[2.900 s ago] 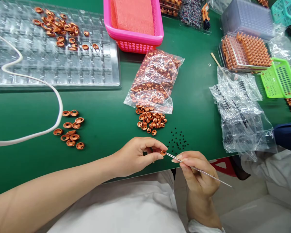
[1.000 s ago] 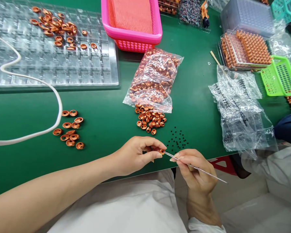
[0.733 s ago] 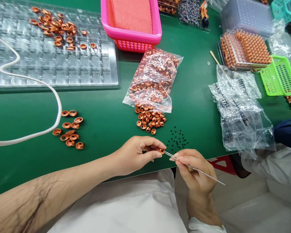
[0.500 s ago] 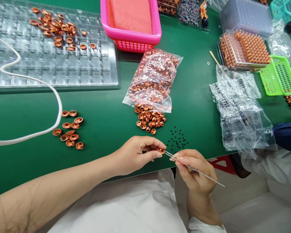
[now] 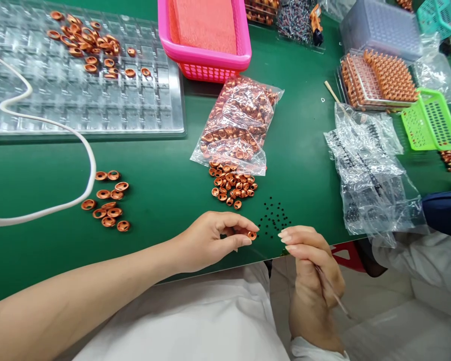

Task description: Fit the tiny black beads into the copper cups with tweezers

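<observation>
Between the thumb and fingers of my left hand (image 5: 214, 240) is a small copper-coloured cup (image 5: 251, 235) with a hole in it. To its right, my right hand (image 5: 313, 263) holds metal tweezers (image 5: 340, 305); their back end sticks out below the palm and the tips are hidden behind the fingers. Tiny black pieces (image 5: 276, 216) lie scattered on the table just beyond both hands. A heap of the same small copper cups (image 5: 233, 186) spills from the mouth of a clear plastic bag (image 5: 240, 120) filled with more of them.
Larger copper cups (image 5: 115, 212) lie to the left, near a white cable (image 5: 92, 165). A clear tray (image 5: 173, 108) carries more cups. Behind the bag stands a pink basket (image 5: 210, 60). Plastic bags (image 5: 376, 185) and a green basket (image 5: 430, 120) are at the right, beside another person's sleeve (image 5: 443, 213).
My right hand has drawn back to the right, away from the cup, and the tweezers have swung down into the palm. My left hand has hardly moved.
</observation>
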`<state>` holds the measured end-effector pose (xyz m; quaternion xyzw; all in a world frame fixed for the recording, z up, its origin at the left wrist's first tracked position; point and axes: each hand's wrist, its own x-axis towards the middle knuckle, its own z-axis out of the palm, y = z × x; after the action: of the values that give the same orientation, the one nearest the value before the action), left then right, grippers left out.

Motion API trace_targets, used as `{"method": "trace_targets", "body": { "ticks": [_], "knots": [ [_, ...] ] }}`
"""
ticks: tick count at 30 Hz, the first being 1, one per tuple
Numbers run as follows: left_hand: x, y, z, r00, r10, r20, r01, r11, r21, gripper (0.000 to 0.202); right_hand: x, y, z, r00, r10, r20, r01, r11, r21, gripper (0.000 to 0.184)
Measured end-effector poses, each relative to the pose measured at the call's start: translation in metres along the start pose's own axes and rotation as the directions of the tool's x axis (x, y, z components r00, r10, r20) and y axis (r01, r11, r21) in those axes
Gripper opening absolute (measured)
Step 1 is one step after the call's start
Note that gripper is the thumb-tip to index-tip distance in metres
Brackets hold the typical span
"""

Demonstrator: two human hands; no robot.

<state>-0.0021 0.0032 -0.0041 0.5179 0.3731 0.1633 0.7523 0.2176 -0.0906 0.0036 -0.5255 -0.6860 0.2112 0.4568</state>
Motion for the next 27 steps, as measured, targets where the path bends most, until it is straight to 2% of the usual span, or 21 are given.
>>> {"method": "trace_targets", "body": {
  "ticks": [3,4,9,17,21,27],
  "knots": [
    [-0.001,0.0,-0.001,1.0,0.028,0.009,-0.028,0.999,0.035,0.026,0.0,0.003,0.003,0.998,-0.045,0.041,0.046,0.999,-0.025,0.031],
    [-0.001,0.0,-0.001,0.999,0.038,0.013,-0.039,0.998,0.048,0.026,0.0,0.005,0.005,0.992,-0.085,0.097,0.089,0.995,-0.042,0.034],
    [-0.002,0.001,-0.002,0.996,0.083,0.038,-0.086,0.992,0.088,0.027,0.003,0.018,0.009,0.903,-0.302,0.307,0.36,0.92,-0.154,0.037],
    [-0.003,-0.001,-0.003,0.988,0.139,0.068,-0.149,0.975,0.167,0.022,0.016,0.016,0.004,0.802,-0.428,0.417,0.543,0.813,-0.209,0.027],
    [-0.004,-0.001,-0.003,0.986,0.144,0.088,-0.158,0.97,0.183,0.021,0.023,0.012,0.002,0.758,-0.463,0.459,0.59,0.788,-0.178,0.026],
    [-0.004,-0.001,-0.002,0.981,0.155,0.116,-0.173,0.97,0.17,0.021,0.023,0.011,0.001,0.747,-0.45,0.489,0.58,0.801,-0.148,0.03]
  ]
}}
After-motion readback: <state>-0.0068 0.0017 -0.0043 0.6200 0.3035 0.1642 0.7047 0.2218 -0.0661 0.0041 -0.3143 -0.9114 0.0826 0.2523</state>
